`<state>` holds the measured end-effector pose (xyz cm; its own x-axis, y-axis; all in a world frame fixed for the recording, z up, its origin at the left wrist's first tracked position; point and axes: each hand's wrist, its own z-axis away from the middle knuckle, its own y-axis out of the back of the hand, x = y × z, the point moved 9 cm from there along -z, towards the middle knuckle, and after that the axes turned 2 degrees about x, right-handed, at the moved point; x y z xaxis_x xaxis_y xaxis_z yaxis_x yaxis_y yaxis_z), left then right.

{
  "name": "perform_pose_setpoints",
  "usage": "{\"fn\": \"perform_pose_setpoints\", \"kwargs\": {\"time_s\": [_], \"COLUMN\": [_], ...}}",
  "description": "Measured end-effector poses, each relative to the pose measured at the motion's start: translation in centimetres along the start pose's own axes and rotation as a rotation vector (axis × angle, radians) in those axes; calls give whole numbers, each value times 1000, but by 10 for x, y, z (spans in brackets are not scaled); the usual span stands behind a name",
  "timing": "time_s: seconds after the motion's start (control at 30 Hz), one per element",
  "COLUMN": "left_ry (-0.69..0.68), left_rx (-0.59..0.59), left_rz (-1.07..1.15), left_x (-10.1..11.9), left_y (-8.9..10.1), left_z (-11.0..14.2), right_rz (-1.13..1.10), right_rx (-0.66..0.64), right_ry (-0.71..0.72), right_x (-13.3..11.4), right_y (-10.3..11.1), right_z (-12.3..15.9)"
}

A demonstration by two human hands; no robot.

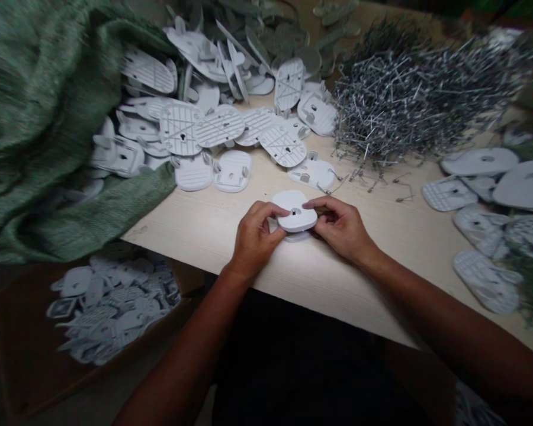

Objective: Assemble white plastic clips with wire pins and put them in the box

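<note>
Near the table's front edge, both hands hold a white plastic plate (296,220) with rounded corners and a small hole in its middle. A second white part shows just beneath it. My left hand (258,238) grips the left side, thumb below and index finger on top. On the right side, my right hand (341,228) has its index finger on the upper face and the other fingers curled at the edge. Just beyond the hands lie similar white plates with upright tabs (311,171). Whether a wire piece sits between the held parts is hidden.
White ribbed plates (182,129) are heaped at the back left, by a green woven sack (48,118). Bent metal wires (408,100) form a tangled pile at the back right. More white parts (486,281) lie at right. Below left stands a cardboard box (22,355) of white pieces.
</note>
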<state>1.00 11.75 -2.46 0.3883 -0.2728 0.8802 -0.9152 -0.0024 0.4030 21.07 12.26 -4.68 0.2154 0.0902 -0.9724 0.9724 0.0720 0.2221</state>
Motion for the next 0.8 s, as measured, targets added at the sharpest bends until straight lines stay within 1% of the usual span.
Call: {"fn": "perform_pose_setpoints", "kwargs": {"time_s": [0.13, 0.3, 0.43, 0.53, 0.6, 0.67, 0.73, 0.8], "left_ry": [10, 9, 33, 73, 107, 161, 229, 283], "left_rx": [25, 37, 38, 17, 9, 32, 75, 125], "left_rz": [9, 25, 69, 133, 174, 184, 158, 107], "left_x": [-2, -4, -2, -8, -13, -16, -15, -13], "left_y": [-2, -1, -3, 2, 12, 31, 56, 87], "left_z": [-2, 0, 6, 14, 24, 41, 63, 89], "right_rz": [54, 82, 193, 289, 331, 365, 387, 373], "right_rx": [59, 97, 109, 93, 50, 5, -7, 14], "right_ry": [62, 55, 68, 79, 101, 122, 72, -24], "right_x": [-1, -5, -13, -12, -11, -15, -19, -24], "right_y": [-1, 3, 8, 9, 5, -1, -4, -4], "right_z": [1, 0, 7, 10, 11, 13, 16, 20]}}
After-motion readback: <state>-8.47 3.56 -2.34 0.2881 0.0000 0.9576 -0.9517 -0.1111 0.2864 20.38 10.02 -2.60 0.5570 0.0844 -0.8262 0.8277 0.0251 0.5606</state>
